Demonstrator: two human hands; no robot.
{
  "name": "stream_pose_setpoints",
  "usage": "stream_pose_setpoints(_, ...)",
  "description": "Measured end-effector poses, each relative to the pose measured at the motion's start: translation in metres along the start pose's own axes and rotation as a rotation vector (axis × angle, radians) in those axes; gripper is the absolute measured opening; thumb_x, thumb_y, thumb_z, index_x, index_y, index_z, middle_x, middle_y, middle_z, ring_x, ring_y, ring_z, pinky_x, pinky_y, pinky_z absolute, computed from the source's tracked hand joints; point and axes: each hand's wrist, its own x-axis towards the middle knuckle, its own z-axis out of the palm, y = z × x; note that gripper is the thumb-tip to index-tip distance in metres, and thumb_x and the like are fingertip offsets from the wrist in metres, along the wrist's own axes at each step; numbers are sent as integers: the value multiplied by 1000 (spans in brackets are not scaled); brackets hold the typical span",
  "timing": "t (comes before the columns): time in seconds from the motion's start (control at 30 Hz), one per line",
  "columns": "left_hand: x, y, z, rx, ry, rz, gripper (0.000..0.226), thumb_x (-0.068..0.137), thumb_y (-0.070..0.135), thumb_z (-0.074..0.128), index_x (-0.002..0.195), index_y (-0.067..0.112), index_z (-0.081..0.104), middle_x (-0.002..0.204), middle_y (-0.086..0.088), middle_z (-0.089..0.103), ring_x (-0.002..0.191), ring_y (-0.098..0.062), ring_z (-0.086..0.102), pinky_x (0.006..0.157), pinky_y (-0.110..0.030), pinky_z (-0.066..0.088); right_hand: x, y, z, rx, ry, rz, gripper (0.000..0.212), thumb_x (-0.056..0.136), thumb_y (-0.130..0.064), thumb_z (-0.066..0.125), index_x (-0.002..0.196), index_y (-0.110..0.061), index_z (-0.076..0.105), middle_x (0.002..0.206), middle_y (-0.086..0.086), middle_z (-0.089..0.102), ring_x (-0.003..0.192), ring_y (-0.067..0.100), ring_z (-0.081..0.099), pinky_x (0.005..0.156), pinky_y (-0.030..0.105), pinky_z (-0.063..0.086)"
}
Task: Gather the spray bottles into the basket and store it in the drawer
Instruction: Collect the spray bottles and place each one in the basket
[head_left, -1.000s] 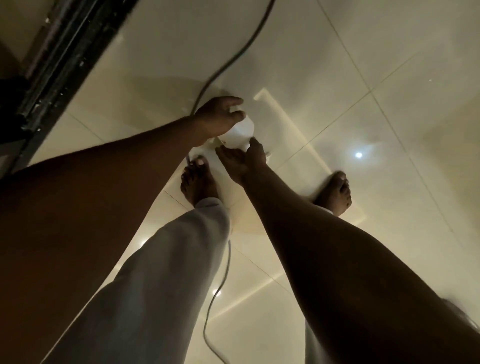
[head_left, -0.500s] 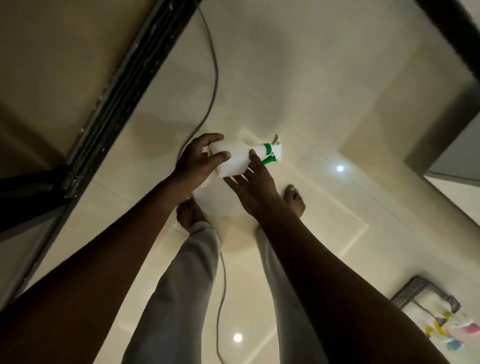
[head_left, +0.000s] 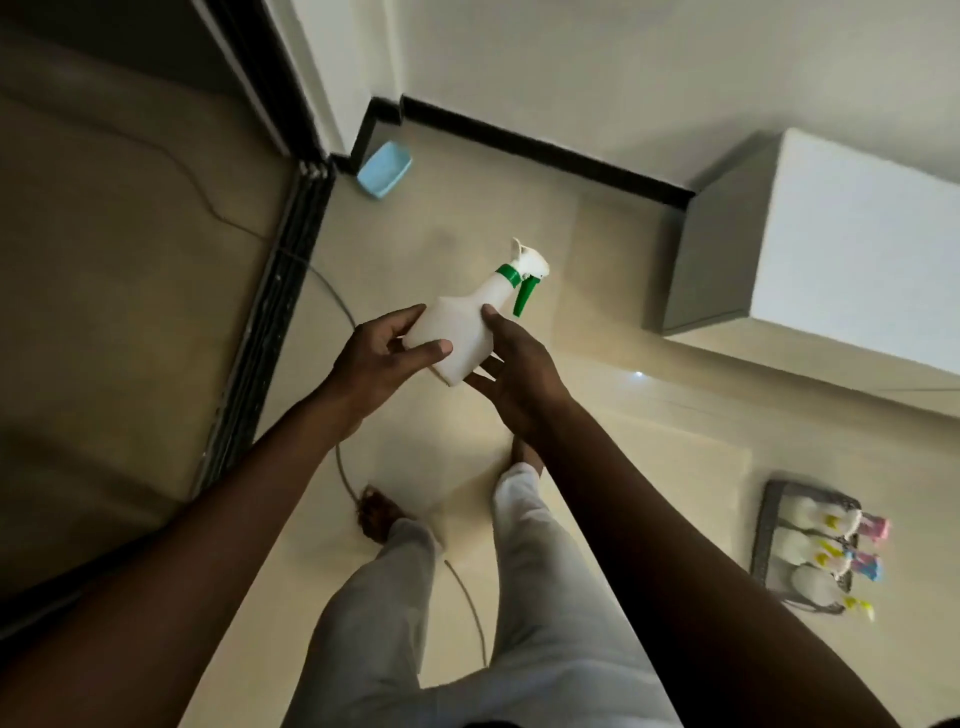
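Note:
A white spray bottle (head_left: 470, 327) with a green collar and green trigger is held in the air above the floor, its nozzle pointing away from me. My left hand (head_left: 382, 358) grips its base from the left, thumb over the front. My right hand (head_left: 514, 374) cups it from the right and below, thumb on its shoulder. On the floor at the right lies a grey woven basket (head_left: 762, 530) holding several white spray bottles (head_left: 810, 551) with yellow, pink and blue heads.
A white and grey cabinet (head_left: 831, 239) stands at the upper right against the wall. A light blue tray (head_left: 384, 169) lies in the far corner. A dark door track (head_left: 270, 322) runs down the left, crossed by a cable (head_left: 340, 467) near my feet.
The bottle has come up off the floor in both hands. My view has lifted and swung, so the basket, the cabinet and the blue tray now show.

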Motion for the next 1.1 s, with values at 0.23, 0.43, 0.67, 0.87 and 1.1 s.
stream_pose_setpoints(0.23, -11, 101, 90, 107, -154, 132, 45, 88, 37, 78, 132, 36, 69, 123, 9, 77, 115, -16, 72, 100, -35, 59, -86, -81, -64, 29, 78, -211, 42, 97, -39, 73, 128, -11, 70, 126, 7, 77, 119, 28, 73, 104, 53, 58)
stream_pose_setpoints(0.43, -5, 158, 197, 228, -299, 186, 57, 90, 31, 80, 144, 32, 60, 130, 12, 72, 115, -12, 71, 94, -29, 61, -151, -143, -156, 35, 177, -352, 37, 101, -32, 70, 129, -8, 68, 128, 14, 75, 124, 33, 70, 107, 53, 57)
stream_pose_setpoints(0.67, 9, 192, 332, 274, -465, 179, 64, 84, 28, 85, 143, 31, 60, 133, 9, 71, 119, -19, 71, 91, -33, 63, -199, -185, -274, 76, 304, -460, 33, 102, -26, 69, 133, -14, 70, 125, 4, 76, 115, 21, 74, 93, 36, 63)
stream_pose_setpoints(0.87, 25, 209, 446, 355, -630, 155, 71, 73, 38, 88, 139, 37, 61, 129, 11, 73, 119, -16, 71, 92, -36, 64, -234, -206, -373, 133, 461, -484, 32, 100, -25, 71, 131, -18, 70, 125, 2, 76, 116, 25, 73, 103, 50, 60)
stream_pose_setpoints(1.1, 44, 230, 563, 449, -824, 165, 79, 66, 39, 91, 139, 40, 61, 128, 10, 74, 120, -15, 71, 94, -36, 62, -268, -220, -458, 265, 629, -522, 32, 99, -20, 72, 131, -16, 70, 128, 3, 75, 118, 27, 73, 107, 57, 55)
